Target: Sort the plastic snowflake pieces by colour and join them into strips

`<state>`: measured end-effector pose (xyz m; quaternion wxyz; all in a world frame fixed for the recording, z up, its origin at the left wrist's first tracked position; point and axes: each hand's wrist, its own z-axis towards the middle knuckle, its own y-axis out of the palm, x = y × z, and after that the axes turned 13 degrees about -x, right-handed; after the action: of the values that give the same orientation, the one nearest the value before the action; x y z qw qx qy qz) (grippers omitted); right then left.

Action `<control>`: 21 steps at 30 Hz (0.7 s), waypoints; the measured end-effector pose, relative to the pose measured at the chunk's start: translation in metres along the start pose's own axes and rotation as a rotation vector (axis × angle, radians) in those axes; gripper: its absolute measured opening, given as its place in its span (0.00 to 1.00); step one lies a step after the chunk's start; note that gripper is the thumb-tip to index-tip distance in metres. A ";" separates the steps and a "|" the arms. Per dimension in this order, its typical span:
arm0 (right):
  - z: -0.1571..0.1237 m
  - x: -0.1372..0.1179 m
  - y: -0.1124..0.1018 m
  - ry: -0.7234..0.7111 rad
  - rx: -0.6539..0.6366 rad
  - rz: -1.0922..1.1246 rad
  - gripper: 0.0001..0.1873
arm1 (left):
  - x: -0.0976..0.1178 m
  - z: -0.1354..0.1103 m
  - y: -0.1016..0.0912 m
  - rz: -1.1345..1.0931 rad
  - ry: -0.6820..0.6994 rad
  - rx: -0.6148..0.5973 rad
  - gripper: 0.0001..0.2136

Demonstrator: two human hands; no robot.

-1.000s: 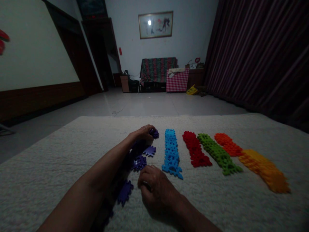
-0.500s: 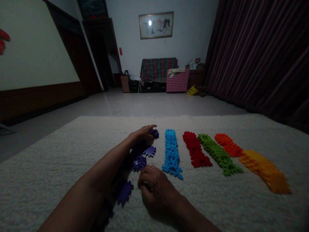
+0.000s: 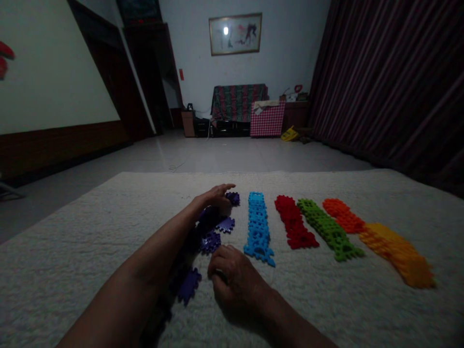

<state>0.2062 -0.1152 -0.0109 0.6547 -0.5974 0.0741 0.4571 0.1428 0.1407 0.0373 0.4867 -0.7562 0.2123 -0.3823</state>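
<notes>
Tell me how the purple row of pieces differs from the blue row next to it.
The purple row is broken, with gaps between pieces; the blue row forms one unbroken strip. The left hand rests on the purple row's far end and the forearm covers part of it; the blue row is untouched and fully visible. Both are toothed pieces lying on the white rug, running away from the camera.

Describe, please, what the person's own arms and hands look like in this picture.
The left hand and right hand are bare: no gloves, and no ring, watch or bracelet shows, though the light is dim. The left forearm and right forearm are bare too, with no sleeve in view.
</notes>
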 end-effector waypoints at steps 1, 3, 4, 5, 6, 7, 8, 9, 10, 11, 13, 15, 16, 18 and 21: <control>0.000 0.001 0.000 -0.001 0.005 0.000 0.12 | -0.001 -0.006 -0.002 -0.002 0.001 0.014 0.37; 0.000 0.002 0.001 -0.001 0.012 -0.001 0.12 | -0.004 -0.022 -0.006 0.007 -0.008 0.036 0.33; 0.000 0.003 0.001 -0.008 0.009 -0.002 0.12 | -0.007 -0.031 -0.007 0.017 -0.016 0.041 0.32; 0.001 0.004 0.001 -0.013 0.007 -0.004 0.12 | -0.010 -0.040 -0.008 0.029 -0.025 0.044 0.30; 0.001 0.005 0.001 -0.020 0.006 -0.006 0.12 | -0.012 -0.050 -0.009 0.041 -0.035 0.045 0.29; 0.001 0.005 0.001 -0.028 0.004 -0.010 0.12 | -0.014 -0.060 -0.008 0.054 -0.049 0.043 0.28; 0.002 0.006 0.001 -0.035 0.006 -0.018 0.12 | -0.016 -0.070 -0.007 0.066 -0.063 0.040 0.27; 0.002 0.006 0.001 -0.042 0.009 -0.029 0.11 | -0.017 -0.080 -0.005 0.076 -0.078 0.034 0.26; 0.003 0.005 0.001 -0.045 0.015 -0.046 0.11 | -0.017 -0.089 -0.003 0.084 -0.096 0.025 0.26; 0.002 0.004 0.001 -0.049 0.015 -0.066 0.11 | -0.016 -0.098 0.000 0.088 -0.115 0.016 0.26; -0.001 0.000 0.000 -0.062 0.003 -0.105 0.11 | -0.012 -0.113 0.006 0.088 -0.145 0.007 0.26; -0.010 -0.005 -0.002 -0.079 -0.017 -0.125 0.11 | -0.006 -0.124 0.012 0.082 -0.152 0.015 0.25; -0.016 -0.008 -0.004 -0.092 -0.029 -0.129 0.11 | -0.003 -0.128 0.014 0.079 -0.149 0.028 0.25; -0.029 -0.014 -0.007 -0.106 -0.037 -0.130 0.12 | 0.001 -0.134 0.018 0.072 -0.143 0.054 0.24; -0.043 -0.020 -0.012 -0.082 -0.020 -0.125 0.13 | 0.004 -0.134 0.023 0.064 -0.161 0.106 0.23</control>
<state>0.2222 -0.1604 -0.0017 0.6784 -0.5881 0.0053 0.4404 0.0409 0.0508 0.0498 0.5535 -0.7505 0.1763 -0.3153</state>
